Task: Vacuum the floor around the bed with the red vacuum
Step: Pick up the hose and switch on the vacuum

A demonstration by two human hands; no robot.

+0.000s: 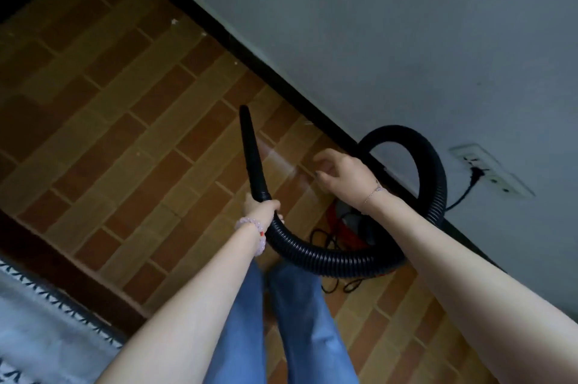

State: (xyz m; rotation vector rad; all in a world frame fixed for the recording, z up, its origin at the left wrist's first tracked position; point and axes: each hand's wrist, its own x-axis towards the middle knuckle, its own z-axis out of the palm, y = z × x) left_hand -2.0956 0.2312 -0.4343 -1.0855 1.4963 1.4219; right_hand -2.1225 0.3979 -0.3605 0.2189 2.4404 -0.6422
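Along the floor's (125, 118) wall edge, by the black skirting (250, 52):

Counts: one red vacuum (335, 217), one black ribbed hose (328, 257), one tapered crevice nozzle (251, 149), one power cord (325, 238), one wall socket plate (500, 183) with one plug (477, 171) in it, and two hands, with a bracelet on each wrist.

Surroundings: the bed (37, 321) with grey patterned bedding fills the lower left corner, and its dark frame (62, 255) borders the floor. Blue jeans (297, 321) show below. The vacuum body sits near the skirting, mostly hidden behind the right forearm and the hose; only red patches show. The cord lies in loose loops on the floor beside it. The hose arcs up in one loop against the grey wall (375, 24).

Hands: the left hand (261, 207), with a pink bead bracelet (255, 233), has its fingers wrapped round the hose where it meets the nozzle; the nozzle points away over the floor. The right hand (342, 169), with a thin chain bracelet (373, 192), hovers in front of the hose loop with its fingers loosely curled, clear of the hose, and nothing is seen between them.
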